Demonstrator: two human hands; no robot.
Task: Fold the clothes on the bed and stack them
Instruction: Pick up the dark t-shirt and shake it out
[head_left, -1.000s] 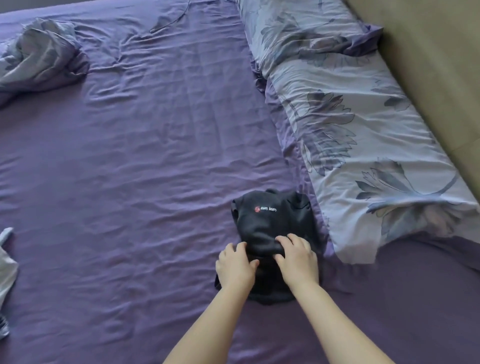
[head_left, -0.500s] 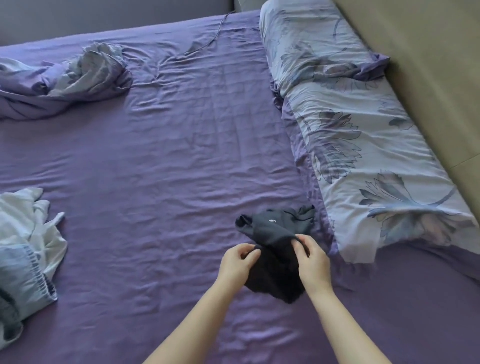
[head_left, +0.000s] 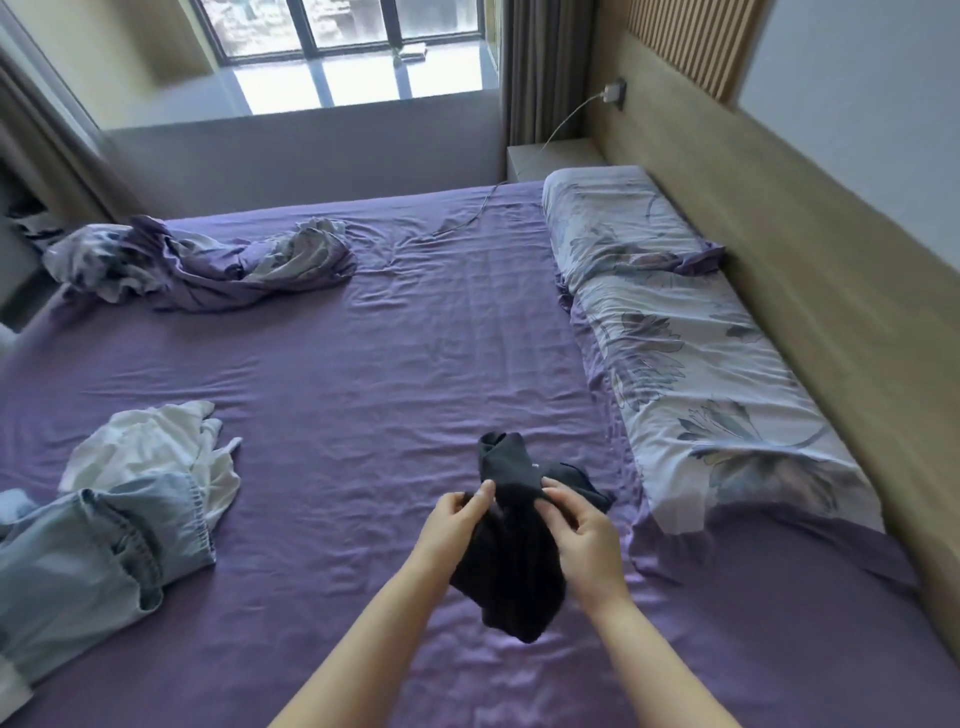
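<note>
The black garment (head_left: 511, 561) is now lifted off the bed (head_left: 363, 389), where a second ago it lay flat in a folded bundle under both hands. It hangs crumpled between the hands near the right side of the bed, just beside the long flowered pillow (head_left: 701, 395), its lower end dangling close over the sheet and its upper part flopping away from the person. The left hand (head_left: 451, 525) pinches the cloth at its upper left edge with thumb and fingers; the right hand (head_left: 582, 525) has thumb and forefinger closed on the upper right edge, the other fingers loosely spread. The neat fold seen a moment ago has come undone, so this piece probably has to be shaken out and folded afresh; the task looks early, since no finished stack shows anywhere.

There are no containers in view, only loose heaps. At the left edge of the bed lie a white garment (head_left: 156, 452) and a pale denim garment (head_left: 98, 551), touching and partly overlapping, both unfolded. Farther off, toward the window (head_left: 332, 26), a rumpled flowered cover (head_left: 208, 260) sprawls on the sheet. A charging cable (head_left: 561, 124) runs from the wall socket down onto the bed's far end.
</note>
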